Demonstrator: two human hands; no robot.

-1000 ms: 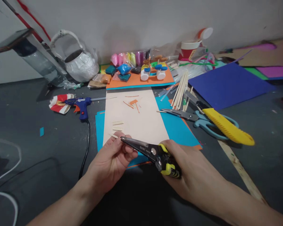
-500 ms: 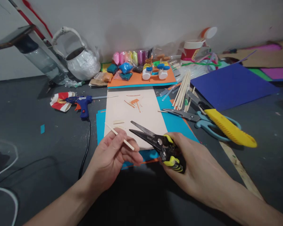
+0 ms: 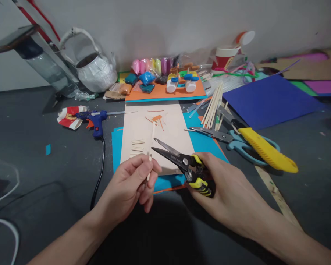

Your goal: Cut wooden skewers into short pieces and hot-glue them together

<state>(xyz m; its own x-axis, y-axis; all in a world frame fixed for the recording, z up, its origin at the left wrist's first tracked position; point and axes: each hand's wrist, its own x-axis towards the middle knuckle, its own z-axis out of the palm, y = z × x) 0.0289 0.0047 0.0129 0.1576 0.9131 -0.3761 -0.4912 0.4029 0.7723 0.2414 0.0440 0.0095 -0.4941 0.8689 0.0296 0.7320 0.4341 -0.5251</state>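
Observation:
Between thumb and fingers, my left hand pinches a thin wooden stick that points up and away over the pale sheet. My right hand is wrapped round the black and yellow handles of a pair of scissors. The scissor blades are parted, and their tips lie just right of the stick, apart from or barely beside it. Several short cut stick pieces lie on the sheet beyond my left hand. Orange scraps lie near the sheet's far end.
At the left lies a blue glue gun with its cord. To the right are light-blue scissors, a yellow utility knife and a bundle of wooden sticks. Clay packets and a small wheeled model stand behind.
My left hand has turned the stick from slanting down to the right to nearly upright in view, pointing away from me. The scissors stay almost where they were, blades still parted.

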